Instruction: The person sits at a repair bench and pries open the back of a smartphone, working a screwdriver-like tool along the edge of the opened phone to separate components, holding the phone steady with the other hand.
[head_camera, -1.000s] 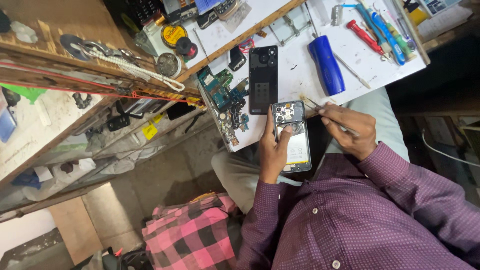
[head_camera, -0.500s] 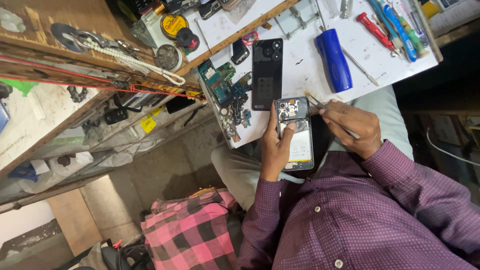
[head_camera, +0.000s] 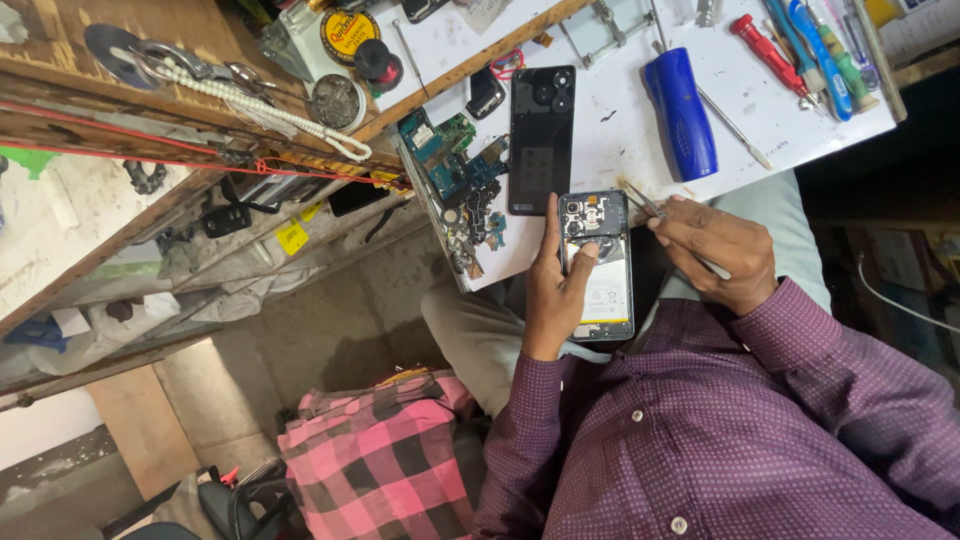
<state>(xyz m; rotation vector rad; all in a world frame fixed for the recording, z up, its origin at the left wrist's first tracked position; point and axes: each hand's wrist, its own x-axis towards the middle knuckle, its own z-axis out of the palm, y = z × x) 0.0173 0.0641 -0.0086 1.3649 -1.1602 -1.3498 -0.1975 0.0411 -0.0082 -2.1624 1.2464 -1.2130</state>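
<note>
The left hand (head_camera: 552, 290) grips an opened phone (head_camera: 598, 265) at the near edge of the white bench (head_camera: 620, 130), thumb across its insides; the right hand (head_camera: 722, 250) pinches tweezers (head_camera: 645, 203) at its top corner; a black back cover (head_camera: 541, 140) lies just beside, a blue screwdriver (head_camera: 680, 115) farther off.

I can't see the near edge of the opened phone (head_camera: 597, 268); my left hand (head_camera: 553, 290) covers its left side. The tweezers (head_camera: 668, 228) run under my right hand (head_camera: 722, 250), so their back end is hidden. The parts inside the phone are too small to tell apart. At the far right, the screwdrivers (head_camera: 815, 50) are cut off by the frame.
</note>
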